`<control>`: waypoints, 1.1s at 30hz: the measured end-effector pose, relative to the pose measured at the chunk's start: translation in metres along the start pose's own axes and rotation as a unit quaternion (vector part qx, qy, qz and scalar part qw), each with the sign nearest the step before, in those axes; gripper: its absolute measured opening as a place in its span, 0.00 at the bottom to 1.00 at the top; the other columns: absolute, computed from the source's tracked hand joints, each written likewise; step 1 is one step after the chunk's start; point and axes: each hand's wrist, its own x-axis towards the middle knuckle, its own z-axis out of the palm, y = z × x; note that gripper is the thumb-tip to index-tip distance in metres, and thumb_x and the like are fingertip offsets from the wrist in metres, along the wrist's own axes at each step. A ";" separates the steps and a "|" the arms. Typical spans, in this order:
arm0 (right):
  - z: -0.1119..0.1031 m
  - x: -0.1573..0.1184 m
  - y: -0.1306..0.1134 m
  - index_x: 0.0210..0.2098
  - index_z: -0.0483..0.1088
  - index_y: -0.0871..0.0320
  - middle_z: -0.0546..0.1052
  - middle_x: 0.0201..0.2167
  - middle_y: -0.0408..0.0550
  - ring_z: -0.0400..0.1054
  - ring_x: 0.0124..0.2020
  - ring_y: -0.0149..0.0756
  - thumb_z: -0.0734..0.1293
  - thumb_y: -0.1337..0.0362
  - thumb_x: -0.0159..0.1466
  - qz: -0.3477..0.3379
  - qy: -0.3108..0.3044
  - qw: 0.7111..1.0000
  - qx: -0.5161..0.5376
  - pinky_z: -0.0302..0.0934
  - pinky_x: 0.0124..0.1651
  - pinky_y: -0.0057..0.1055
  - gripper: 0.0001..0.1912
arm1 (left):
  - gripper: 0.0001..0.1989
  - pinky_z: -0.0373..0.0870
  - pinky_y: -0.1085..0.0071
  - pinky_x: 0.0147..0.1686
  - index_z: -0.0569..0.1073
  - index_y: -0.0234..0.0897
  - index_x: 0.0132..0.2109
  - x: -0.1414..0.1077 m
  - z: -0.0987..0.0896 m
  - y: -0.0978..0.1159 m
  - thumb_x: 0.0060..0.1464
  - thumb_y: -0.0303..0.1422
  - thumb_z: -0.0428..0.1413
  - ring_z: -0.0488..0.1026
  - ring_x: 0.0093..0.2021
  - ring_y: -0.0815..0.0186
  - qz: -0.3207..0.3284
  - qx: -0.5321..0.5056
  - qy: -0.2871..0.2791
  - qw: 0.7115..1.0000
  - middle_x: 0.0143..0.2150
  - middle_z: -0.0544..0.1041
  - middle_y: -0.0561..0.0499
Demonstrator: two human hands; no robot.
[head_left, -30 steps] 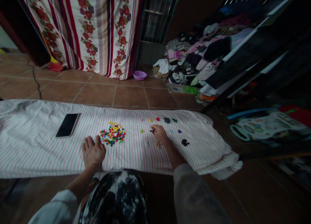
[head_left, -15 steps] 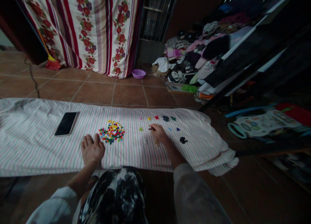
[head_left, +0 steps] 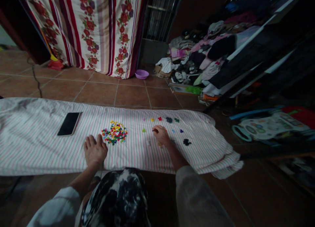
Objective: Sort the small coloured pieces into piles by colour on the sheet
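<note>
A mixed heap of small colourful pieces (head_left: 114, 133), like beads, lies on the striped cloth (head_left: 61, 158). Just left of it my left hand (head_left: 95, 149) rests flat, fingers stretched out and holding nothing. My right hand (head_left: 161, 135) is low over the cloth, fingertips pinched together at small dark brown pieces (head_left: 155, 130); whether one is between them is hidden. Around it sit small single-colour groups: light green (head_left: 144, 130), yellow (head_left: 152, 119), red (head_left: 159, 118), dark grey (head_left: 169, 120), dark green (head_left: 177, 120), blue (head_left: 181, 131), black (head_left: 186, 142) and tan (head_left: 160, 144).
A phone with a dark screen (head_left: 69, 124) lies on the cloth at left. Beyond, on the tiled floor, are a purple basin (head_left: 142, 74), a floral curtain (head_left: 103, 33) and a clothes pile (head_left: 194, 56). A white toy panel (head_left: 263, 126) is at right.
The view has shifted slightly. My right hand stays at the brown pieces, its fingers drawn a little closer over them. My left hand stays flat beside the heap.
</note>
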 end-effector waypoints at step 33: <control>0.049 -0.026 -0.140 0.43 0.75 0.56 0.77 0.43 0.49 0.69 0.46 0.37 0.57 0.73 0.61 -0.071 -0.016 0.991 0.110 0.64 0.52 0.35 0.18 | 0.26 0.50 0.49 0.61 0.64 0.33 0.61 0.002 0.001 -0.001 0.57 0.35 0.44 0.51 0.67 0.46 -0.017 -0.029 -0.028 0.999 0.65 0.60 0.32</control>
